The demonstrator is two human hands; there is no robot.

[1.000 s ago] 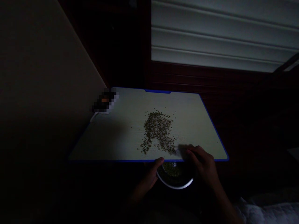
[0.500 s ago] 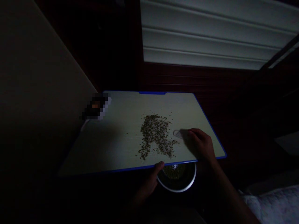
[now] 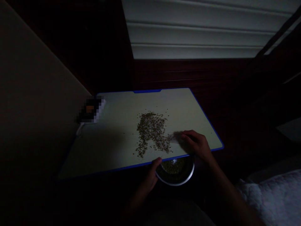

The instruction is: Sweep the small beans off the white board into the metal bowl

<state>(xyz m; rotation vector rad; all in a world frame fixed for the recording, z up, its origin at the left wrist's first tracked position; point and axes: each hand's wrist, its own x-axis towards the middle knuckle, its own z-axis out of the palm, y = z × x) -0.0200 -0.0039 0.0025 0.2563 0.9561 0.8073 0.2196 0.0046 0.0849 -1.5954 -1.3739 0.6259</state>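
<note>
Small dark grains, like dried beans, lie spread over a pale board with a blue rim. My right hand is closed in a pinch on a small translucent piece with a rounded end, whose tip is at the right edge of the grains. Darkness and blur hide its exact kind. My left hand grips the left side of a metal bowl, thumb up by the board's front edge. The bowl sits partly beneath that edge, with more grains inside.
A pixelated, light-edged object with a cable lies at the board's left back corner, beside the wall. White slatted panels stand behind. Pale quilted cloth is at lower right. The room is very dark.
My right hand has moved the translucent piece left, up to the edge of the grains. My left hand still holds the bowl. The whole view has shifted slightly.
</note>
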